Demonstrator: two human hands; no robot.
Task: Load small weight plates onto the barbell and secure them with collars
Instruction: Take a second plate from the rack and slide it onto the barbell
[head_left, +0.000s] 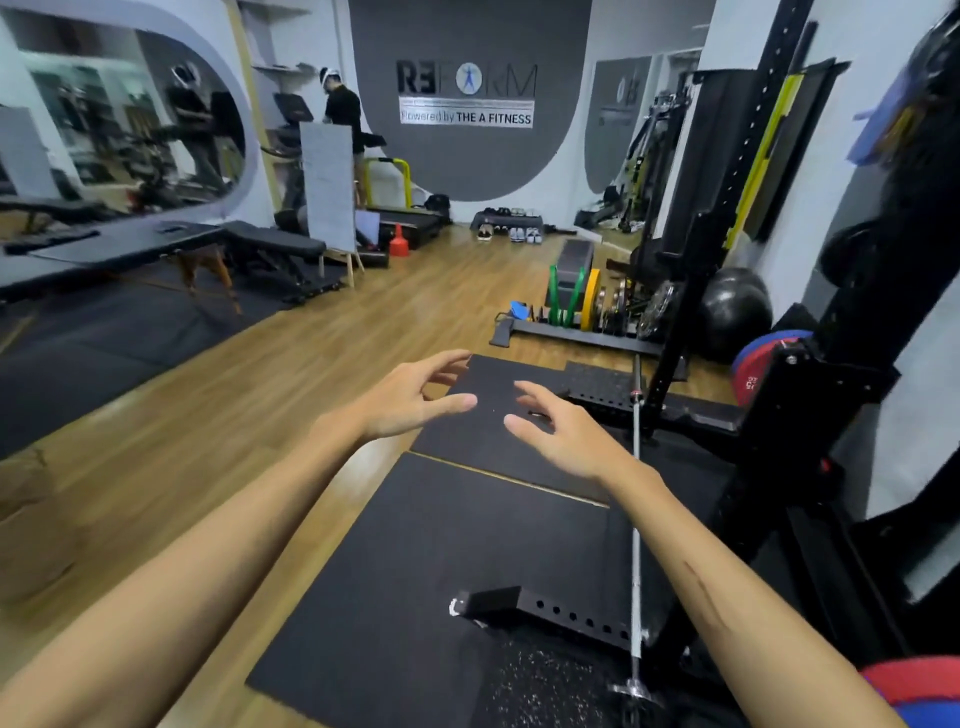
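Both hands empty: left hand (410, 402) and right hand (563, 434) reach forward with fingers loosely spread, apparently ready to fetch plates. The unloaded barbell (636, 525) lies along the mat's (441, 561) right edge; plates wait in the floor rack (576, 312) beyond.

Even, fairly bright indoor light with soft shadows. Wide-angle bending curves the power rack (748, 249) and the mirror (119, 124); the right edge smears with motion blur, and the far wall looks soft.
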